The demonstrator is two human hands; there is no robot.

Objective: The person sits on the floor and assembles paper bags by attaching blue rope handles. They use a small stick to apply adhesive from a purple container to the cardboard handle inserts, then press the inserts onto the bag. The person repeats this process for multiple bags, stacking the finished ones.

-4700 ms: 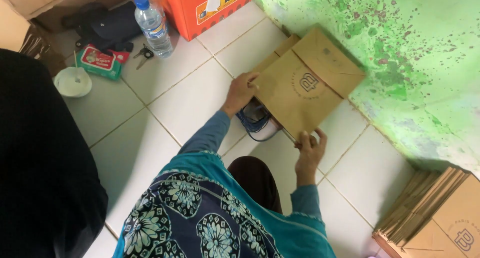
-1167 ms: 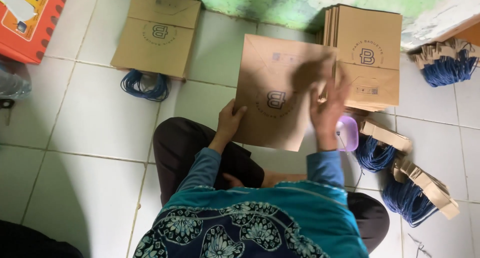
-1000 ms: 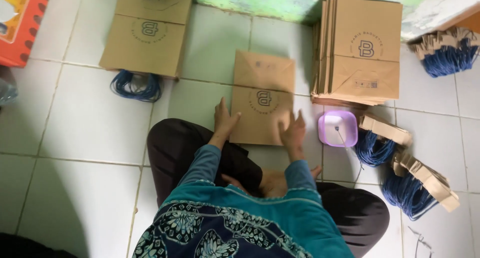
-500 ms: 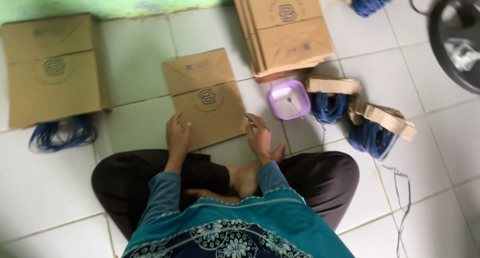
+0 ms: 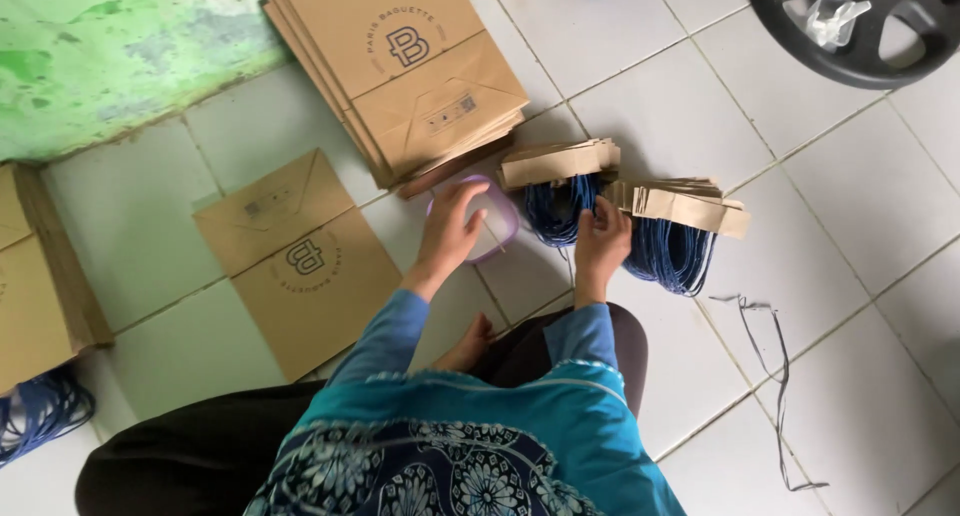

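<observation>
L hand (image 5: 452, 228) grip released on purple dish (image 5: 497, 219); R hand (image 5: 603, 242) grip grasping blue cord bundle (image 5: 662, 251).

A flat brown paper bag (image 5: 300, 261) lies on the white tiles at the person's left, its folded bottom flap turned up, a dark round logo on its face. A stack of bags (image 5: 400, 61) of the same kind sits at the top, against the green wall, each with a dark logo and a small printed label on the flap. At the left edge lies what seems another brown pile (image 5: 35, 276), partly cut off.
</observation>
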